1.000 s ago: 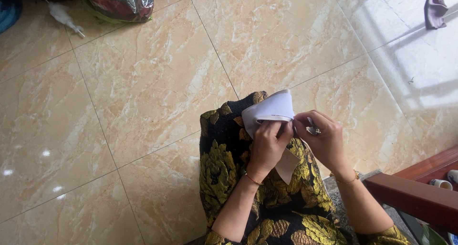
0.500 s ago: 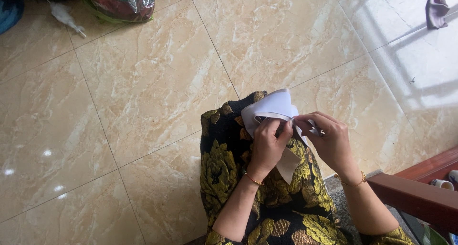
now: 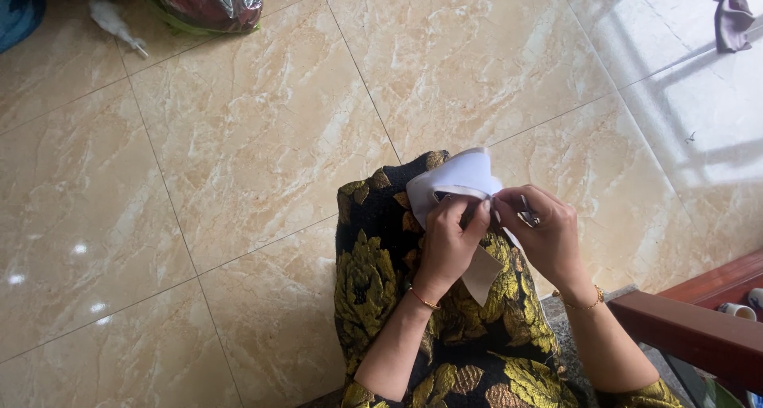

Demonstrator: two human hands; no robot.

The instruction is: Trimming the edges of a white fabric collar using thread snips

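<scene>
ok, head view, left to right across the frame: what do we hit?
Blue thing at the edge → white scrap on the floor → shiny plastic bag → left hand on the white cloth → right hand pinching a small metal tool → purple cloth.

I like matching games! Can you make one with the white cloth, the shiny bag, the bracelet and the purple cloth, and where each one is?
Things:
1. white cloth
2. shiny bag
3. gold bracelet
4. purple cloth

Places:
A. on the floor, top right corner
B. held in both hands over the lap
C. around the left wrist
D. on the floor, top left

Pairs: 1-B, 2-D, 3-C, 4-A
</scene>
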